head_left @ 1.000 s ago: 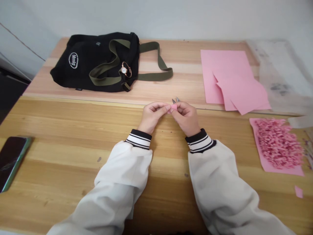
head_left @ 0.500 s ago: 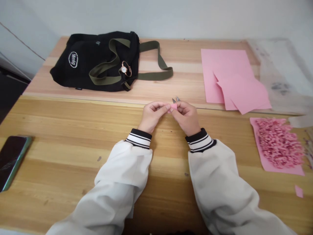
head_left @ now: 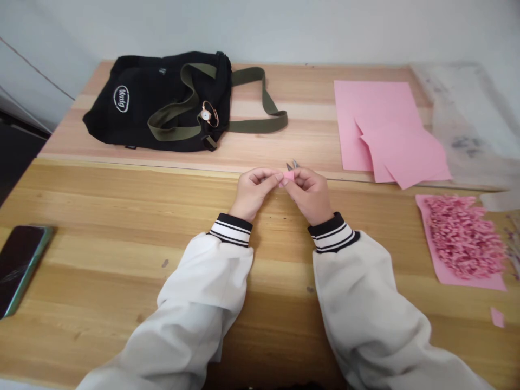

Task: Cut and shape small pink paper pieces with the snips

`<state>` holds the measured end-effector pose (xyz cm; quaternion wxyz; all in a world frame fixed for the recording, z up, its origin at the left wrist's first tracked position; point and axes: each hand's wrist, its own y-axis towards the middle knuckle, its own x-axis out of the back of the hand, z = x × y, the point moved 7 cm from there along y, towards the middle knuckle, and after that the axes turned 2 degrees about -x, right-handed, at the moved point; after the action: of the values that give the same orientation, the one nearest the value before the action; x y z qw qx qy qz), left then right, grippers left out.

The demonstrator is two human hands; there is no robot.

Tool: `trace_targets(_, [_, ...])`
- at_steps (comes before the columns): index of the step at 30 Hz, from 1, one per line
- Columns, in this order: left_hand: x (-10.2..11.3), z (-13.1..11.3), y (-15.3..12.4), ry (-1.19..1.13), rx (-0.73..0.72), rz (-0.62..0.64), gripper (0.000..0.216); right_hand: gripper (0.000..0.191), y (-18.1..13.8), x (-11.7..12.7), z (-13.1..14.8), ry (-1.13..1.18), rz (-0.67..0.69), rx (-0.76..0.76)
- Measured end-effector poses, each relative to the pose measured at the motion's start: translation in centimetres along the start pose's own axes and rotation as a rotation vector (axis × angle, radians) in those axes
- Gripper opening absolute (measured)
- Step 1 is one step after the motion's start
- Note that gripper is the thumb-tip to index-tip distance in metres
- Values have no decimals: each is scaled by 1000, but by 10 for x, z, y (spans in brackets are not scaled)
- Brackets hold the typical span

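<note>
Both of my hands meet at the middle of the wooden table (head_left: 122,216). My left hand (head_left: 254,190) and my right hand (head_left: 311,193) each pinch a small pink piece of paper (head_left: 287,177) between thumb and fingertips. The fingers of both hands are closed on it. Just behind the paper, the metal tips of small scissors (head_left: 292,164) poke up past my right hand; the rest of them is hidden. White sleeves with black-and-white striped cuffs cover my forearms.
A black bag (head_left: 158,100) with olive straps and a wristwatch (head_left: 209,115) lies at the back left. Pink paper sheets (head_left: 382,127) lie at the back right. A pink sheet heaped with small pink paper bits (head_left: 463,241) sits at the right. A phone (head_left: 18,265) lies at the left edge.
</note>
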<state>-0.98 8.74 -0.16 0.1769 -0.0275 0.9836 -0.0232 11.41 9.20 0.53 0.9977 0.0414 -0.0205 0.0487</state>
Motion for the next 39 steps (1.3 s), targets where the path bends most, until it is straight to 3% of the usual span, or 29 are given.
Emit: trace_targets(39, [1, 2, 1, -56, 6, -27, 24, 17, 0, 0, 2, 46, 6, -34])
